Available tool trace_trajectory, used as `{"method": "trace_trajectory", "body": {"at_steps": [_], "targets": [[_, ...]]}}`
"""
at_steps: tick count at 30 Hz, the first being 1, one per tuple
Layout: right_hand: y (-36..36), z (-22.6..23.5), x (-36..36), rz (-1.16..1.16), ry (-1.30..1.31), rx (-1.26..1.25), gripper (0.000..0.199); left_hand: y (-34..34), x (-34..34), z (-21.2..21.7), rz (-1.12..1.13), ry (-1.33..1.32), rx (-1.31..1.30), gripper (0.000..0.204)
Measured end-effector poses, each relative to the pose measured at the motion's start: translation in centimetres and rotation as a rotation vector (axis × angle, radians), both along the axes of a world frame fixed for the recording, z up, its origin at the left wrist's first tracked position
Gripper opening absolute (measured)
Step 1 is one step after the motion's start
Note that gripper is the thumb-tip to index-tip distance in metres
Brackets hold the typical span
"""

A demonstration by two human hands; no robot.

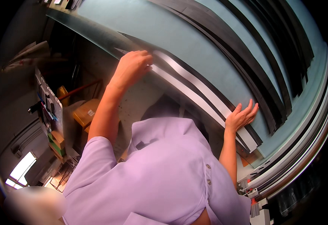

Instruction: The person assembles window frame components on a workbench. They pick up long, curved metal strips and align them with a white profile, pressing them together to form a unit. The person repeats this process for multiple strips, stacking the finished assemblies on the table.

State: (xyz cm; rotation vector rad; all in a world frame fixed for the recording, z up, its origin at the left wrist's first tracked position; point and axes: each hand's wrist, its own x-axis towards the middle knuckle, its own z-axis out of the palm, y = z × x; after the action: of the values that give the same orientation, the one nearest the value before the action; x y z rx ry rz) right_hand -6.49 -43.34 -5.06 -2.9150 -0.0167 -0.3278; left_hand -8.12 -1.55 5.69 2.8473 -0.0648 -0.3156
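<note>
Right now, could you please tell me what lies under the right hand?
A white strip and a black strip pass beneath the right hand, showing on both sides. The stretch directly under it is covered, so anything else there cannot be seen.

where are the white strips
In the head view, the white strips lie along the near edge of the table, mostly right of centre, from the left hand past the right hand.

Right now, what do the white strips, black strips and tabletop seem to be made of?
White strips: possibly film or coated paper, satin, with soft bright patches. Black strips: perhaps rubber or plastic sheet, matte, showing faint sheen. Tabletop: probably glass, smooth, with a translucent edge.
</note>
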Motion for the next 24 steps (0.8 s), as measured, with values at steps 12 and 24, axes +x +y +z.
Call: {"method": "trace_trajectory", "body": {"at_steps": [12,24], "targets": [[-0.1,-0.2,-0.1,0.016,-0.020,0.000,0.050,6.3,2.9,-2.5,0.429,-0.005,-0.195,0.018],[0.0,-0.2,0.0,0.012,-0.023,0.015,0.051,7.4,5.6,-4.1,0.413,0.206,-0.147,0.026]]}}
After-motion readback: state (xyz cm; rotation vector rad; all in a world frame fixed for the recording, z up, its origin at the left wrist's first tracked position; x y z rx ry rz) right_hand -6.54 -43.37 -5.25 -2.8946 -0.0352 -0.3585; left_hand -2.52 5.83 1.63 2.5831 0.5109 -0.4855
